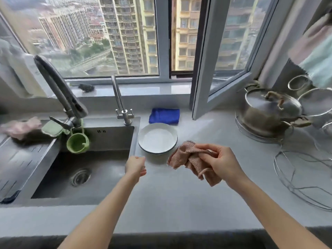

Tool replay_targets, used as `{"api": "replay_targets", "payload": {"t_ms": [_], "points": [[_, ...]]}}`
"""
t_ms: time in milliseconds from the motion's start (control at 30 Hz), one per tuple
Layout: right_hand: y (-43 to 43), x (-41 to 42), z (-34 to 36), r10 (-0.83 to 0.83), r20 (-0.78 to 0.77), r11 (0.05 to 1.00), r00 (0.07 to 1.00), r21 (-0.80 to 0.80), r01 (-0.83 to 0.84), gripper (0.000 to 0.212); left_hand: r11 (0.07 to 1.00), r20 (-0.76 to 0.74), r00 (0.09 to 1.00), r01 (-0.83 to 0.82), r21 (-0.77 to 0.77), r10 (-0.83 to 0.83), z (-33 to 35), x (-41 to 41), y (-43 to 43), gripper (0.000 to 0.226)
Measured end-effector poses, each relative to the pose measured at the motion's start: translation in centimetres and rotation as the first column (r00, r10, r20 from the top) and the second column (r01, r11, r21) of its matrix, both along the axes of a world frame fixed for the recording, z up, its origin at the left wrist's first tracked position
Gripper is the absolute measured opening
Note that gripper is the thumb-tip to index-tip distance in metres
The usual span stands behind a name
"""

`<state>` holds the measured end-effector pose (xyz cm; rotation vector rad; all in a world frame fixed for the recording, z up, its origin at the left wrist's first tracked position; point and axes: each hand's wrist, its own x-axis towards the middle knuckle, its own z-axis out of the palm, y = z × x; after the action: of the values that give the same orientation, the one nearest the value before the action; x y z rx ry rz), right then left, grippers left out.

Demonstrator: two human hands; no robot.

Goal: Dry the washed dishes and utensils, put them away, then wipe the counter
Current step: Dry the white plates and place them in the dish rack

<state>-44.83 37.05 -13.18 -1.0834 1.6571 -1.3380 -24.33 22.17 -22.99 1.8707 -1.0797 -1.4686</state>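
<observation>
Dish and drying cloth beside the sink.

White shallow dish (pixel 158 139) with a thin dark rim sits upright on the grey counter (pixel 179 198), just right of the steel sink (pixel 84 169) and in front of a folded blue cloth (pixel 164 115); its inside looks pale and smooth. To its near right the right hand (pixel 221 162) has its grip closed round a bunched pinkish-brown waffle-weave cloth (pixel 188 159), whose loose corners hang below the fingers; one fold lies close to the dish's rim, but whether it touches I cannot tell. The left hand (pixel 135 167) hovers at the sink's right edge, near the dish, its grip slack, with fingers loosely curled on nothing. Far right, a lidded steel pot (pixel 271 112) stands behind a wire rack (pixel 301 178).
</observation>
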Motion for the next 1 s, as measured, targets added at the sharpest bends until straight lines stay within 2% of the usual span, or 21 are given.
{"api": "replay_targets", "payload": {"t_ms": [67, 167, 233, 400, 533, 600, 700, 767, 833, 900, 1000], "points": [[-3.8, -1.8, -0.5, 0.024, -0.008, 1.000, 1.000, 0.018, -0.023, 0.025, 1.000, 0.111, 0.994, -0.016, -0.026, 0.019, -0.9, -1.6, -3.6, 0.011], [-8.3, -3.8, -1.6, 0.037, -0.011, 0.998, 0.999, 0.045, -0.036, 0.023, 0.999, 0.293, 0.956, 0.032, -0.041, -0.018, -2.7, -3.0, -7.7, 0.043], [-10.3, -4.7, -2.4, 0.036, -0.015, 0.998, 0.999, 0.056, -0.035, 0.022, 0.995, 0.395, 0.915, 0.096, -0.011, -0.084, -3.5, -3.2, -9.2, 0.054], [-13.2, -6.0, -3.7, 0.026, -0.015, 0.996, 1.000, 0.087, -0.024, 0.027, 0.954, 0.569, 0.776, 0.294, 0.055, -0.272, -3.8, -2.8, -11.7, 0.031], [-14.4, -6.3, -4.3, 0.000, -0.022, 0.995, 1.000, 0.103, 0.002, 0.032, 0.941, 0.582, 0.748, 0.322, 0.102, -0.319, -3.1, -2.4, -13.2, 0.019], [-14.7, -6.3, -4.4, -0.018, -0.021, 0.994, 1.000, 0.108, 0.020, 0.031, 0.948, 0.543, 0.786, 0.313, 0.065, -0.296, -2.5, -2.3, -13.8, 0.017], [-15.0, -6.1, -4.4, -0.055, -0.015, 0.992, 0.998, 0.112, 0.056, 0.031, 0.967, 0.362, 0.902, 0.254, -0.003, -0.236, -1.2, -2.2, -14.6, 0.011], [-15.1, -6.0, -4.2, -0.074, -0.026, 0.991, 0.997, 0.113, 0.077, 0.031, 0.982, 0.176, 0.967, 0.190, -0.014, -0.185, -0.5, -2.1, -15.4, 0.025], [-15.2, -5.9, -4.1, -0.097, -0.038, 0.988, 0.995, 0.117, 0.101, 0.029, 0.985, 0.037, 0.984, 0.171, 0.019, -0.172, 0.4, -2.1, -16.1, 0.038], [-15.2, -5.8, -4.0, -0.129, -0.063, 0.985, 0.990, 0.111, 0.136, 0.028, 0.976, 0.015, 0.976, 0.215, 0.042, -0.215, 1.3, -2.3, -16.4, 0.041], [-15.3, -5.0, -3.8, -0.195, -0.162, 0.975, 0.967, 0.071, 0.208, 0.026, 0.967, 0.024, 0.967, 0.255, 0.019, -0.255, 2.3, -2.9, -16.4, 0.032]]}}
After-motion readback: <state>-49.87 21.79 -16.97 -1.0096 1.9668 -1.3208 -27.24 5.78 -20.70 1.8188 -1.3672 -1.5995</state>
